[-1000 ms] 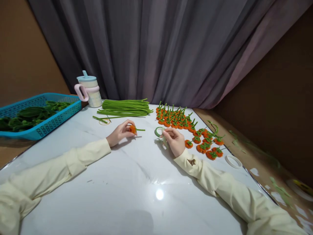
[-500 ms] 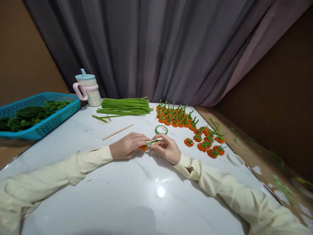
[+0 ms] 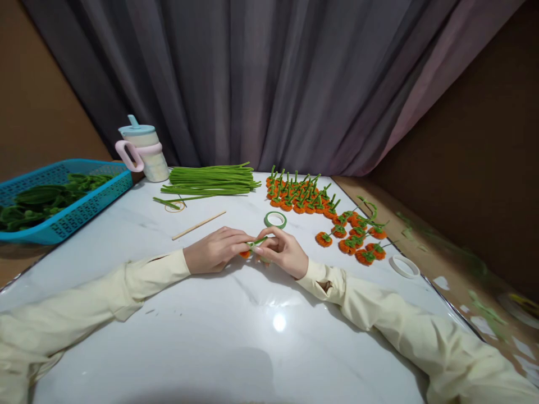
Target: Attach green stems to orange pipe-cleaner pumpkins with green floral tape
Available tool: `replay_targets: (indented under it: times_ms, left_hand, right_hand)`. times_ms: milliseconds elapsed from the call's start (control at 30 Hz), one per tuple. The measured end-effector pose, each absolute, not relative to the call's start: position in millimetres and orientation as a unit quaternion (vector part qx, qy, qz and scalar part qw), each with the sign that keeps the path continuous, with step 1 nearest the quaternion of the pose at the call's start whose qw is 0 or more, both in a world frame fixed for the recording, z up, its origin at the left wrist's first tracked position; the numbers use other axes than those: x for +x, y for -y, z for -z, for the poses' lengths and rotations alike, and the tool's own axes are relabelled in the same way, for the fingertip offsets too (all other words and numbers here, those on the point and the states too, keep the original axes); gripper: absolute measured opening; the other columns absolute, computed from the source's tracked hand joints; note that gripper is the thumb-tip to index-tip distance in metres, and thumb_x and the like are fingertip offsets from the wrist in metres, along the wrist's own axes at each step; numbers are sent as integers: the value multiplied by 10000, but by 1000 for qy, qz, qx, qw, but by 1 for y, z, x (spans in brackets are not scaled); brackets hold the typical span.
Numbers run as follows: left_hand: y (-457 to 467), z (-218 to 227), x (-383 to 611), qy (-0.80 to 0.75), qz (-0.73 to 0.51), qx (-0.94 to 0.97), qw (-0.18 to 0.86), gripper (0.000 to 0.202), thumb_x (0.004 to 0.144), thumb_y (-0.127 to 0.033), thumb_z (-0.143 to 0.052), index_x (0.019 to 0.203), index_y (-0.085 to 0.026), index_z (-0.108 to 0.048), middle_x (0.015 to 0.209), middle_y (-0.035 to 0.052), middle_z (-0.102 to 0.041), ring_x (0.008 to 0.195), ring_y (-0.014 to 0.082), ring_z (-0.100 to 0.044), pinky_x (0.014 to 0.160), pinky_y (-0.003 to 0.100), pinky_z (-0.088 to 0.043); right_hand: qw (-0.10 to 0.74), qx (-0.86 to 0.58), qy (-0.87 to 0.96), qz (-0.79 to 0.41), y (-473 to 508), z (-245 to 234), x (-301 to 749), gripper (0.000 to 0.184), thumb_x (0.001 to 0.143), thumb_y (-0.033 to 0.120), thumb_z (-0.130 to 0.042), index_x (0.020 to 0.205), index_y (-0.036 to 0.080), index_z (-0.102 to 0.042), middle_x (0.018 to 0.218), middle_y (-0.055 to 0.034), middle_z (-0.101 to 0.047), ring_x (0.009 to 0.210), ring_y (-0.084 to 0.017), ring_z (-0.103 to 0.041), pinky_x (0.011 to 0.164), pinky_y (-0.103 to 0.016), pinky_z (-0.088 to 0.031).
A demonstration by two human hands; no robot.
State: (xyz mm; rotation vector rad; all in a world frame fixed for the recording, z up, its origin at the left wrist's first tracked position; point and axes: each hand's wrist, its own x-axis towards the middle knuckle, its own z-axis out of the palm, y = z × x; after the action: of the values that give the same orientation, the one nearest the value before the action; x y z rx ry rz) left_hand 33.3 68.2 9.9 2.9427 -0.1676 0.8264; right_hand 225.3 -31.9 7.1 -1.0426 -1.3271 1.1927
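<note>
Over the middle of the white table my left hand (image 3: 219, 248) is closed on a small orange fuzzy flower (image 3: 245, 255), which mostly hides under its fingers. A short green stem (image 3: 260, 240) points from the flower towards the right. My right hand (image 3: 287, 252) pinches at the stem, thumb and index finger together, with a pale strip at the flower's base between the two hands. Just beyond the fingertips lies a roll of green tape (image 3: 266, 221). Several finished-looking orange flowers with green stems (image 3: 298, 205) are grouped behind it to the right.
A wooden stick (image 3: 199, 225) and a bundle of green pipe cleaners (image 3: 210, 180) lie further back. A lidded cup (image 3: 155, 164) stands near a blue basket (image 3: 90, 203) holding green leaf shapes. Looser flowers (image 3: 348, 244) and a white ring (image 3: 396, 267) are at right.
The whole view has shifted slightly. My hands stay together at the flower, with the right fingers now closer to the left ones and the orange part more covered.
</note>
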Motion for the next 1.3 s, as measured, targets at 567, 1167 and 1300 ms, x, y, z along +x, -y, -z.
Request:
replay_targets:
  times_ms: [567, 1167, 1300]
  left_hand:
    - [-68, -8, 36, 69, -276, 957, 54, 429, 877, -101, -395, 1279, -208, -290, 1153, 126, -586, 1032, 193, -569, 833, 336, -461]
    - [-67, -10, 37, 70, -279, 958, 5, 268, 898, -124, -363, 1159, -141, -420, 1064, 142, -620, 970, 207, -577, 776, 332, -451]
    - [-66, -12, 37, 70, -276, 959, 7, 237, 885, -120, -381, 1116, -139, -432, 1029, 133, -622, 918, 203, -578, 750, 323, -449]
  right_hand:
    - [464, -500, 658, -318, 32, -8, 227, 239, 774, 401, -597, 791, 164, -618, 695, -15, -594, 589, -109, -490, 569, -238, -404]
    - [465, -469, 669, -341, 32, -6, 228, 145, 799, 308, -576, 785, 164, -582, 701, -23, -638, 629, -132, -570, 626, -266, -448]
    - [469, -466, 695, -280, 33, -10, 228, 83, 808, 240, -572, 773, 170, -597, 583, 4, -623, 614, -135, -554, 697, -295, -433]
